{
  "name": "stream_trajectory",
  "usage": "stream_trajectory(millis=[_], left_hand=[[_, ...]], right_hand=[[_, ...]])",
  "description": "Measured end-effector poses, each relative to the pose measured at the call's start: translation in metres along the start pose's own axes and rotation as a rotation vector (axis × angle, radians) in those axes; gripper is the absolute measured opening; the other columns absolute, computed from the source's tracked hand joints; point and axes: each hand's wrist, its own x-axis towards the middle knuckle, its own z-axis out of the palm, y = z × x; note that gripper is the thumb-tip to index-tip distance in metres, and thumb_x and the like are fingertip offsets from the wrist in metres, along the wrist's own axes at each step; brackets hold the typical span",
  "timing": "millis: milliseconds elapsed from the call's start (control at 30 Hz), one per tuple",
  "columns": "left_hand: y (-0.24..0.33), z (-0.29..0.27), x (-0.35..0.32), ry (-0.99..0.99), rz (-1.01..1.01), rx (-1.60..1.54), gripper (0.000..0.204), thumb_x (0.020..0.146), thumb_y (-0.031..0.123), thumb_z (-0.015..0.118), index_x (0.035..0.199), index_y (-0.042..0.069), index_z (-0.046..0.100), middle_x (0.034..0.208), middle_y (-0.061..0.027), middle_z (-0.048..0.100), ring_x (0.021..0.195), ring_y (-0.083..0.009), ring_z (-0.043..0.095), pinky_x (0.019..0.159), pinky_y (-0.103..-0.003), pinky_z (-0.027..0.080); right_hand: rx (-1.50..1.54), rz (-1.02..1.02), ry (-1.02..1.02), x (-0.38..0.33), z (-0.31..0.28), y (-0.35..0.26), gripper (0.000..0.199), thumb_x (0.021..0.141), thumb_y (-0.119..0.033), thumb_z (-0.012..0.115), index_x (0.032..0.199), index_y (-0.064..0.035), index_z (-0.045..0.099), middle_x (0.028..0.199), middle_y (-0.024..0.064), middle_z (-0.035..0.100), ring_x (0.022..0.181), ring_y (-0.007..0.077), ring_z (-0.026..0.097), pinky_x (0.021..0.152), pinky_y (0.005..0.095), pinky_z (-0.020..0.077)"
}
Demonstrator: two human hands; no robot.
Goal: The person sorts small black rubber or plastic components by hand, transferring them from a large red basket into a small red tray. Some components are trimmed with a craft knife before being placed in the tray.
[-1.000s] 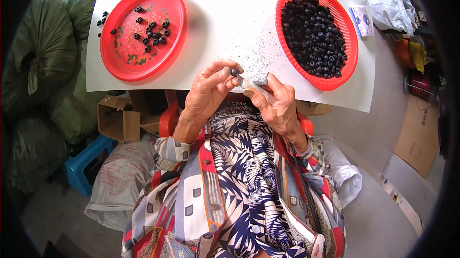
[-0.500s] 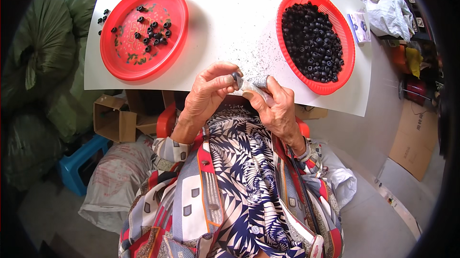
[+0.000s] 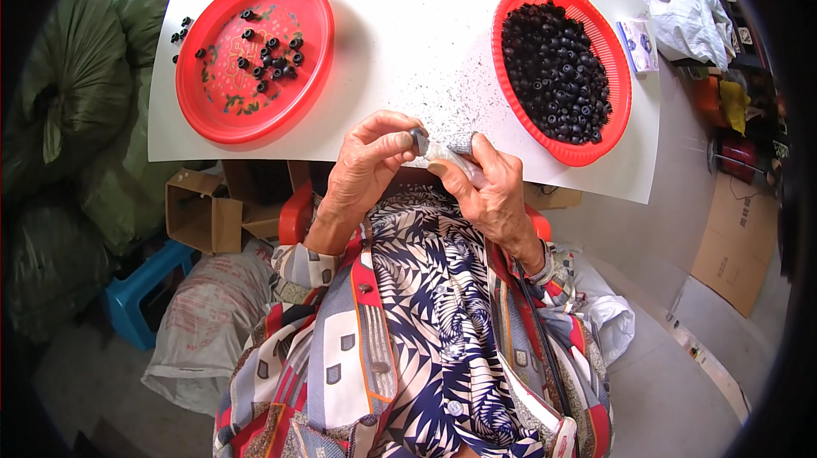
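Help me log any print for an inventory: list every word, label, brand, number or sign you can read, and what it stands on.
None reads clearly enough to quote:
Flat carton: dark print, too blurred.
Sack: red print, faded and blurred.
Red tray: yellow marks, too unclear to call lettering.
Purple-white pack: print too small.

Workshop, seemingly: stuffed green sacks, basket of black parts.

Far left of your fingers, green sacks are bulging; down-left of those fingers, a blue stool is standing; well right, you are seeing brown cardboard.
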Motion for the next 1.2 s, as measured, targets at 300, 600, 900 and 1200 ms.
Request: stream_trajectory(millis=[300,600,900,1200], left_hand=[[0.002,-0.002,-0.002,-0.041,0.010,0.047,0.012,0.083,-0.001,0.064,0.095,-0.001,0.063,0.093,-0.0114,0.064,0.074,-0.0127,0.058,0.067,-0.023,0.049],[0.014,-0.006,-0.013,-0.073,0.058,-0.011,0.006,0.087,0.001,0.062,0.092,-0.002,0.060,0.089,-0.0142,0.061,0.075,-0.0160,0.057,0.070,-0.026,0.048],[0.008,-0.005,-0.008,0.029,0.007,-0.059,0.009,0.087,0.004,0.063,0.095,0.000,0.060,0.096,-0.0114,0.061,0.086,-0.0150,0.057,0.077,-0.026,0.048],[0.004,-0.007,-0.007,0.005,0.024,0.014,0.014,0.085,0.001,0.063,0.098,0.001,0.061,0.099,-0.0121,0.062,0.085,-0.0123,0.058,0.071,-0.022,0.049]], right_hand=[[0.065,0.039,0.031,0.000,0.005,0.004,0.032,0.083,-0.020,0.070,0.073,0.0005,0.047,0.061,0.0166,0.053,0.051,0.0351,0.057,0.045,0.0409,0.0425],[0.036,0.070,-0.037,0.014,0.013,0.019,0.008,0.085,-0.010,0.063,0.089,-0.0039,0.064,0.067,0.0106,0.046,0.050,0.0210,0.052,0.044,0.0336,0.0360],[0.145,0.068,-0.005,0.002,0.011,0.001,0.030,0.083,-0.020,0.070,0.077,-0.0002,0.049,0.059,0.0147,0.049,0.049,0.0309,0.054,0.044,0.0384,0.0399],[0.054,-0.008,-0.020,0.004,0.009,-0.002,0.033,0.083,-0.021,0.071,0.076,0.0013,0.048,0.060,0.0162,0.053,0.050,0.0339,0.056,0.044,0.0396,0.0424]])
